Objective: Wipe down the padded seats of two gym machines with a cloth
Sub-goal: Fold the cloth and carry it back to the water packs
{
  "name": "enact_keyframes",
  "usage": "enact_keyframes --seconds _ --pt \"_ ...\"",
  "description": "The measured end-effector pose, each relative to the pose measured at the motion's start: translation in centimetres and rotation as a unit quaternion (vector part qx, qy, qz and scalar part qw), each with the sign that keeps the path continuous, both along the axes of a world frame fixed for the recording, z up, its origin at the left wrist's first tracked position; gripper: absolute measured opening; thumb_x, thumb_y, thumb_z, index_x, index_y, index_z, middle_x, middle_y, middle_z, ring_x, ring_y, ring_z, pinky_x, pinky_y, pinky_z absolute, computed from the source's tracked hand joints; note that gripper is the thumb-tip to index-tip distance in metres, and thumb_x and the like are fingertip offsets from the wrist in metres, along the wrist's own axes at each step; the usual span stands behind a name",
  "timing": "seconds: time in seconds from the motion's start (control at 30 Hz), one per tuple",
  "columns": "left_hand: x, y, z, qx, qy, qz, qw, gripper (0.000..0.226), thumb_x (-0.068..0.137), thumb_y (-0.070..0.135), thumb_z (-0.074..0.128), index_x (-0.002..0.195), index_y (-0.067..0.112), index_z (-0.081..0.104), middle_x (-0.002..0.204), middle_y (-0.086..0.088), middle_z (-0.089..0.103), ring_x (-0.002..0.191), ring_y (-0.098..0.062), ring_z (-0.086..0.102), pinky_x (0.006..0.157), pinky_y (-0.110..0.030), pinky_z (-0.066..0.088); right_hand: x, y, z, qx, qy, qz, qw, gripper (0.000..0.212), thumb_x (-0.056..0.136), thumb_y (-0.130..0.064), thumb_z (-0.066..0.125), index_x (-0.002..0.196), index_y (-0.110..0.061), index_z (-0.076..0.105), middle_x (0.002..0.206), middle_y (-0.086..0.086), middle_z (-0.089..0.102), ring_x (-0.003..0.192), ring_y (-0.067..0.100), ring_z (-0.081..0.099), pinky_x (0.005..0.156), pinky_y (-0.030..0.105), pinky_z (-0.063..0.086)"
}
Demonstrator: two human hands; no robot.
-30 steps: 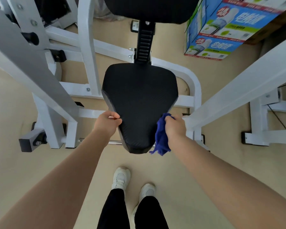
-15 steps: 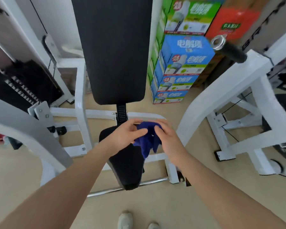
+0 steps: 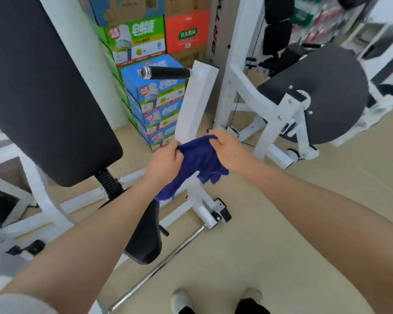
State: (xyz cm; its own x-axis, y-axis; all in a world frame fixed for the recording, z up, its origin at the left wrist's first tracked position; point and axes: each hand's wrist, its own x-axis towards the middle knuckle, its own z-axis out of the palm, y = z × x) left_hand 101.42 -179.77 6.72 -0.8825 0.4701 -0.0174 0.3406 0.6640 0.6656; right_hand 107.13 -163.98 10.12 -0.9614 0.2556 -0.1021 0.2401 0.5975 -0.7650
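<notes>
left hand fingers clenched on blue cloth | right hand fingers grasping its other end | cloth mid-frame, in the air above the floor | black seat lower centre, partly hidden by forearm | second padded machine upper right, blurred, possibly a seat

Cloth held between left hand and right hand, above floor; seat lower left, boxes behind, second machine's pad far right.

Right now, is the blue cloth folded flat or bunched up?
Bunched: the crumpled blue cloth hangs loose between left hand and right hand, both gripping it.
</notes>
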Motion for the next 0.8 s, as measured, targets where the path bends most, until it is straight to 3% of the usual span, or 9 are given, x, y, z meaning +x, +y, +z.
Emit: enact_keyframes --seconds 0.07,0.17,0.3,0.37,0.43,0.57,0.63,0.7,0.8 --pt "1.1 3.6 0.6 -0.002 0.022 -0.051 0.998 0.017 0.097 0.013 0.034 0.095 0.004 0.049 0.086 -0.018 0.059 0.082 -0.035 0.056 0.065 -0.034 0.036 2.0 3.8 0.7 -0.036 -0.008 -0.058 0.998 0.025 0.099 -0.016 0.034 0.109 -0.008 0.055 0.104 0.011 0.061 0.097 0.026 0.055 0.087 0.035 0.044" --pt "3.8 9.7 2.1 0.024 0.026 -0.14 0.989 0.02 0.099 0.023 0.035 0.097 0.007 0.048 0.082 -0.01 0.058 0.072 -0.025 0.051 0.063 -0.03 0.033 5.7 10.2 2.6 -0.033 0.037 -0.118 0.992 0.014 0.097 -0.025 0.043 0.097 -0.017 0.054 0.096 0.001 0.06 0.088 0.017 0.053 0.076 0.029 0.04" --pt "7.6 18.8 3.9 0.027 0.053 -0.233 0.971 0.016 0.095 0.025 0.048 0.085 0.013 0.045 0.063 0.007 0.045 0.057 -0.004 0.041 0.052 -0.013 0.033 12.4 19.0 4.1 0.068 0.014 -0.108 0.992 0.024 0.082 -0.038 0.065 0.092 -0.021 0.052 0.086 -0.005 0.062 0.073 0.014 0.062 0.062 0.029 0.048" --pt "9.2 23.6 3.9 0.006 0.036 -0.265 0.964 0.017 0.095 0.027 0.047 0.086 0.013 0.051 0.067 0.005 0.05 0.06 -0.004 0.044 0.051 -0.016 0.03 15.7 23.5 4.2 0.163 -0.015 -0.08 0.983 0.023 0.082 -0.033 0.065 0.09 -0.014 0.054 0.081 0.002 0.064 0.062 0.02 0.063 0.054 0.029 0.046" --pt "11.0 28.4 3.4 -0.009 0.008 -0.284 0.959 0.018 0.096 0.028 0.045 0.083 0.016 0.052 0.07 0.006 0.052 0.062 -0.005 0.046 0.053 -0.021 0.028 18.8 28.4 4.3 0.2 -0.016 -0.079 0.976 0.014 0.087 -0.024 0.059 0.085 -0.011 0.054 0.077 0.006 0.063 0.061 0.022 0.059 0.049 0.027 0.039" --pt "16.1 37.7 2.2 0.019 -0.096 -0.258 0.961 0.026 0.096 0.03 0.043 0.073 0.019 0.044 0.066 0.003 0.048 0.061 -0.013 0.044 0.055 -0.024 0.033 24.2 37.8 5.2 0.221 -0.013 -0.099 0.97 0.014 0.092 -0.018 0.049 0.092 -0.008 0.058 0.079 0.003 0.059 0.073 0.02 0.05 0.054 0.022 0.034" --pt "19.0 42.2 1.9 0.052 -0.143 -0.239 0.959 0.026 0.096 0.032 0.041 0.079 0.014 0.049 0.073 -0.004 0.054 0.066 -0.017 0.047 0.062 -0.028 0.037 26.7 42.1 5.5 0.217 0.001 -0.1 0.971 0.015 0.093 -0.016 0.047 0.089 -0.008 0.06 0.082 0.002 0.056 0.076 0.019 0.049 0.059 0.026 0.037" --pt "21.4 46.6 2.1 0.071 -0.17 -0.224 0.957 0.029 0.097 0.034 0.038 0.091 0.01 0.053 0.083 -0.006 0.059 0.074 -0.018 0.05 0.068 -0.03 0.04 28.8 46.1 5.4 0.24 0.019 -0.113 0.964 0.017 0.092 -0.017 0.049 0.092 -0.012 0.065 0.098 0.003 0.055 0.088 0.02 0.051 0.073 0.034 0.043" --pt "24.0 53.2 2.9 0.071 -0.174 -0.237 0.953 0.029 0.098 0.034 0.034 0.08 0.016 0.049 0.077 0.002 0.053 0.071 -0.017 0.047 0.063 -0.028 0.037 31.1 51.9 5.2 0.262 0.027 -0.19 0.946 0.018 0.09 -0.018 0.052 0.099 -0.017 0.067 0.108 0.0 0.05 0.095 0.019 0.049 0.081 0.035 0.045"
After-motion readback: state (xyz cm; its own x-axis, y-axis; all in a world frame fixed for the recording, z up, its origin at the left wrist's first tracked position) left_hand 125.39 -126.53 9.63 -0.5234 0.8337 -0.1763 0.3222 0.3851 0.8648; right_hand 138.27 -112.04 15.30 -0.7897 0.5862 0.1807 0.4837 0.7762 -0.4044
